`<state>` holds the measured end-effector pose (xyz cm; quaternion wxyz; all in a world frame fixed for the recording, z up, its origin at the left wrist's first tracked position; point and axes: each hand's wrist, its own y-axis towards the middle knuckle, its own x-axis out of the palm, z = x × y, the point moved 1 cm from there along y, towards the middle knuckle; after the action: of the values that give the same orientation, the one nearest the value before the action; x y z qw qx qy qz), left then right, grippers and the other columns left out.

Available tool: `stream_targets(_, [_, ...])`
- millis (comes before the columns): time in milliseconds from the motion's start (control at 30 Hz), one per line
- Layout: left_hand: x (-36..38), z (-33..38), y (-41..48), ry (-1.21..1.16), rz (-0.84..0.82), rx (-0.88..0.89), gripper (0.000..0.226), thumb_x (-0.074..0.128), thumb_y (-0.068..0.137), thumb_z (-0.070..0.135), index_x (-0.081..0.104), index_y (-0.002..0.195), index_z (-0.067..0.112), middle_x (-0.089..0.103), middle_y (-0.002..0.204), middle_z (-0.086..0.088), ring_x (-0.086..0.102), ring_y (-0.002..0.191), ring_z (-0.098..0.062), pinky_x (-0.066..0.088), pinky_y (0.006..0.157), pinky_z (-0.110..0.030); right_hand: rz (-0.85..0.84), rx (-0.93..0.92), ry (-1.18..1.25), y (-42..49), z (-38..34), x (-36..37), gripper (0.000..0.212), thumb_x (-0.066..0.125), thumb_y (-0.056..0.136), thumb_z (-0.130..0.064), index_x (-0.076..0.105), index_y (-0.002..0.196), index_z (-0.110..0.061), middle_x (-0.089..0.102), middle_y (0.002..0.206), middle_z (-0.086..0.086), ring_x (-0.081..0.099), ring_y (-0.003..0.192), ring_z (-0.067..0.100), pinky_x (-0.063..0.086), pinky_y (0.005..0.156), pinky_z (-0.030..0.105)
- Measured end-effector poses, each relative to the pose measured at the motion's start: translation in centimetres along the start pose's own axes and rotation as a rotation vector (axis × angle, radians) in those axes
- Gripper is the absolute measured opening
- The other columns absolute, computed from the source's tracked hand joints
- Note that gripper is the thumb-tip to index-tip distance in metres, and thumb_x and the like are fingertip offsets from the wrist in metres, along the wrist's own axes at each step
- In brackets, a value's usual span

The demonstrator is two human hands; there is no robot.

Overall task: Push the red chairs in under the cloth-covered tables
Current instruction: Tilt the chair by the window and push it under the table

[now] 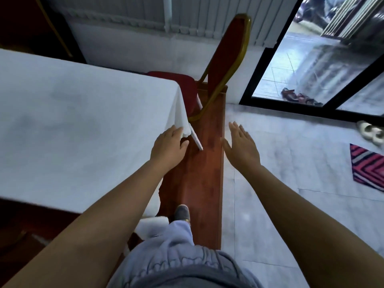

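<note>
A red chair (226,55) with a gold frame stands at the far corner of the table, its seat partly tucked under the cloth and its back tilted away. The table (72,125) carries a white cloth and fills the left half of the view. My left hand (168,145) rests at the hanging corner of the cloth, fingers curled against the fabric near a white table leg (196,139). My right hand (242,145) hovers flat with fingers apart above the floor, holding nothing, well short of the chair.
A reddish wooden strip (199,173) runs along the floor beside the table, with my foot on it. A glass door (311,65) with a black frame is at the right. White slippers (371,132) and a striped mat (367,166) lie on the tiles.
</note>
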<state>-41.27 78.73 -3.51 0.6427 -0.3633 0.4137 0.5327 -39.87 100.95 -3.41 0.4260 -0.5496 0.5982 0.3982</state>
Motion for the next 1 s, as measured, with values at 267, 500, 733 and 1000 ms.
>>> stream_targets(267, [-0.4,1.6,13.9,-0.059,0.001,-0.013,0.061,0.044,0.098,0.044,0.023,0.151,0.022,0.021,0.160,-0.006,0.026,0.145,-0.028,0.029,0.113,-0.041,0.109,0.083,0.009,13.4,0.6,-0.5,0.059,0.034,0.100,-0.048,0.022,0.152,-0.021,0.020,0.160,-0.001,0.015,0.148,0.020,0.013,0.118,0.035])
stream_targets(500, [0.5,4.1,24.0,-0.087,-0.010,-0.028,0.067,0.042,0.098,0.047,0.015,0.153,0.021,0.011,0.162,-0.006,0.017,0.147,-0.027,0.024,0.115,-0.041,0.161,0.075,0.010,25.1,3.1,-1.5,0.061,0.035,0.100,-0.047,0.019,0.153,-0.020,0.016,0.161,0.000,0.010,0.149,0.020,0.012,0.119,0.036])
stream_targets(733, [2.4,8.0,32.7,-0.137,-0.054,0.013,0.074,0.043,0.097,0.049,0.009,0.154,0.016,0.009,0.162,-0.010,0.012,0.148,-0.026,0.016,0.118,-0.039,0.166,0.000,0.017,37.0,6.4,-4.1,0.062,0.036,0.101,-0.041,0.015,0.154,-0.017,0.012,0.162,0.003,0.006,0.149,0.021,0.009,0.121,0.038])
stream_targets(1000, [4.8,12.8,41.9,-0.161,-0.141,0.030,0.084,0.041,0.094,0.057,-0.005,0.154,0.019,-0.003,0.163,-0.005,0.001,0.150,-0.021,0.011,0.118,-0.037,0.138,-0.092,0.010,48.9,9.7,-6.0,0.064,0.035,0.100,-0.042,0.010,0.154,-0.017,0.009,0.162,0.004,0.004,0.149,0.021,0.005,0.121,0.036])
